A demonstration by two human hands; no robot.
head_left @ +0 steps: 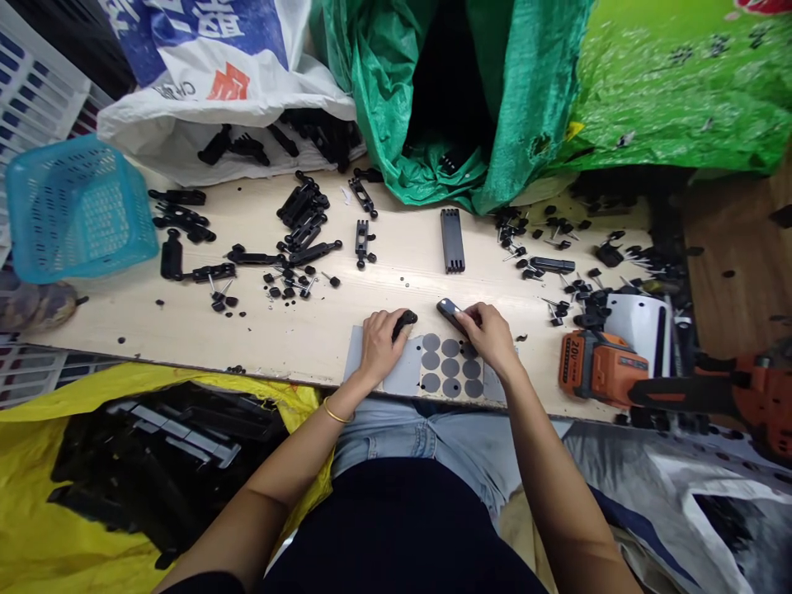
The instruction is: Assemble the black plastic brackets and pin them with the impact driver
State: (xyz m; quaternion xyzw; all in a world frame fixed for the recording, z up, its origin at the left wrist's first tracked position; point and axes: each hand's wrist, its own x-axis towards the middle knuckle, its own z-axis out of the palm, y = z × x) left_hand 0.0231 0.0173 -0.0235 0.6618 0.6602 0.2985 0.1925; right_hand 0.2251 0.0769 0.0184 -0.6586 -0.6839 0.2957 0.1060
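Observation:
My left hand (382, 342) is closed around a small black plastic part (405, 320), just above the board's front edge. A short gap to the right, my right hand (486, 330) grips an elongated black plastic piece with a rounded end (448, 308), its thumb on top. Under and between the hands lies a sheet of grey round stickers (450, 367). Beyond the hands, a black ribbed block (452, 239) and a slotted black bracket (362, 243) lie on the wooden board (396, 289).
Black brackets (303, 210) and screws with black knobs (306, 285) are heaped at left, more knob screws (560, 309) at right. An orange cordless drill (603, 367) lies at the right edge. A blue basket (80, 210), a green sack (384, 91) and a yellow bag (37, 470) surround the board.

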